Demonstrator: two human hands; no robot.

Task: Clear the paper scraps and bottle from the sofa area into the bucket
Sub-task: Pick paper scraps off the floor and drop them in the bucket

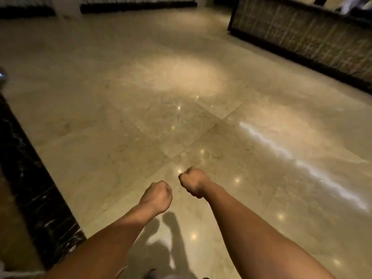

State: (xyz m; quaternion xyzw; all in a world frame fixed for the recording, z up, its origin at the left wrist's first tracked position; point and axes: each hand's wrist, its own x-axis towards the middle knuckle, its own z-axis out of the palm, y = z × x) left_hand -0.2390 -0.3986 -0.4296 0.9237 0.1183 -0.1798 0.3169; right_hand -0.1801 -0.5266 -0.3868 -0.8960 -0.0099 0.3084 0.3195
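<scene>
we see no words, numbers or signs to read here — not one on anything.

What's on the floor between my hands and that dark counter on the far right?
Nothing. In the head view, only bare glossy floor with light reflections lies between the left hand, the right hand and the counter.

Glossy beige marble floor [161, 97], black white-veined marble border [30, 178], dark counter [302, 33] with streaked front
</scene>
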